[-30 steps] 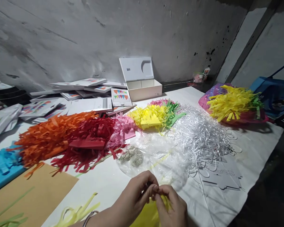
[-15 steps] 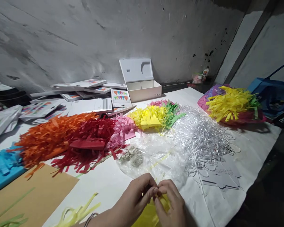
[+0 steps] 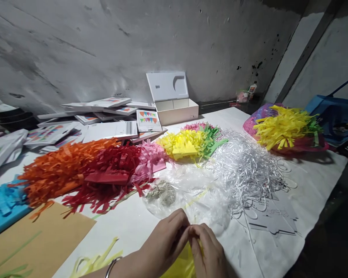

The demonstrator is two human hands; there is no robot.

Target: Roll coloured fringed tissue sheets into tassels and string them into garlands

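Yellow tissue paper [image 3: 181,264] hangs beneath my two hands at the bottom centre, its top edge pinched between the fingers. My left hand [image 3: 169,239] is closed on it, with a metal bangle [image 3: 113,266] round the wrist. My right hand [image 3: 207,247] is closed on the same paper, its fingertips touching those of my left hand. The pinched edge itself is hidden by the fingers. Just beyond the hands lies a crumpled clear plastic bag [image 3: 191,193]. Loose pale yellow strips [image 3: 97,260] rest left of my left forearm.
Fringed paper in blue [image 3: 5,199], orange [image 3: 58,166], red [image 3: 113,170], pink [image 3: 150,160] and yellow [image 3: 185,144] spans the table. Silvery string [image 3: 246,166] lies right. Behind are flat packs [image 3: 110,130] and an open white box [image 3: 176,112]; brown card [image 3: 55,235] is front left.
Both hands have shifted slightly, their fingertips drawn closer together over the yellow paper. The left wrist and bangle sit a little higher. The view has moved very slightly.
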